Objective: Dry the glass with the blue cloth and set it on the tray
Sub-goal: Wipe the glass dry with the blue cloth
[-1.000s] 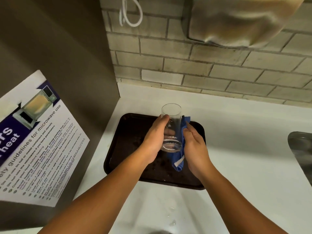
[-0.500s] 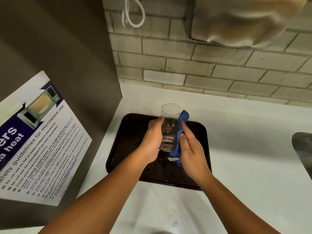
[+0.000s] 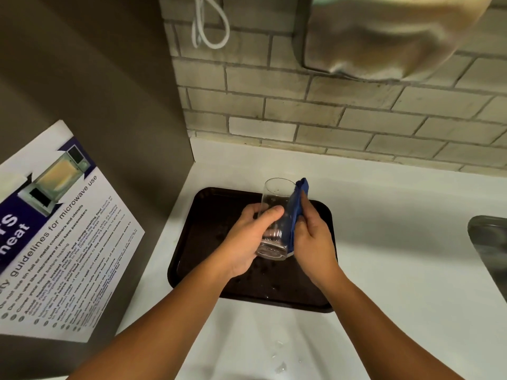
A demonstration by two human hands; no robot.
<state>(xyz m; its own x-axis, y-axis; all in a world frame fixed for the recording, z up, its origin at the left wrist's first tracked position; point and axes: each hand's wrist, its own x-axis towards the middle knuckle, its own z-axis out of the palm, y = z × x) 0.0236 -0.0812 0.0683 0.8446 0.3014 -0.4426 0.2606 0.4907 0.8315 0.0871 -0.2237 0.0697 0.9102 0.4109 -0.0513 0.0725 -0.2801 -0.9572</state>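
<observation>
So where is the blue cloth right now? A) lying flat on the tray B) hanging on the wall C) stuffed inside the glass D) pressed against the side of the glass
D: the right hand presses the blue cloth against the outside of the glass.

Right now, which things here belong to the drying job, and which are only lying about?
Job: glass, blue cloth, tray, left hand, right hand.

Not the job: microwave poster, white cord, sink, water drops.
</observation>
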